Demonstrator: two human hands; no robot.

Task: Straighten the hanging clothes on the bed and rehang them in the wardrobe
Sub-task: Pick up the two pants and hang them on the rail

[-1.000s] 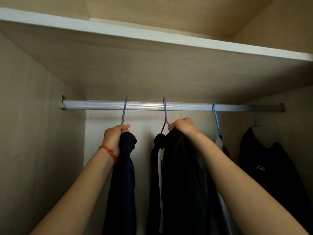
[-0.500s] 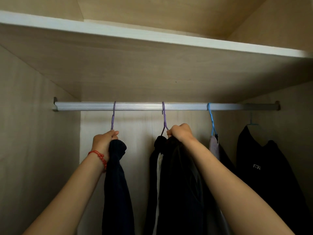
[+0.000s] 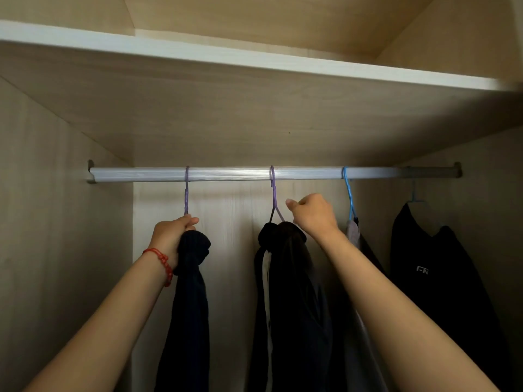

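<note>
On the rail, the left hand grips a dark garment below its hook; the right hand, curled and seemingly empty, hovers beside the next hanger. Let go gently, spacing hangers evenly.

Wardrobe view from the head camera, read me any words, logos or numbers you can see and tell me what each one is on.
"F-N" or similar, a small pale mark on the chest of the black garment hanging at the far right of the silver metal rail; it is too small and dim to read with certainty.
No other text shows on the remaining dark clothes, the hangers or the pale wooden wardrobe shelf.
</note>
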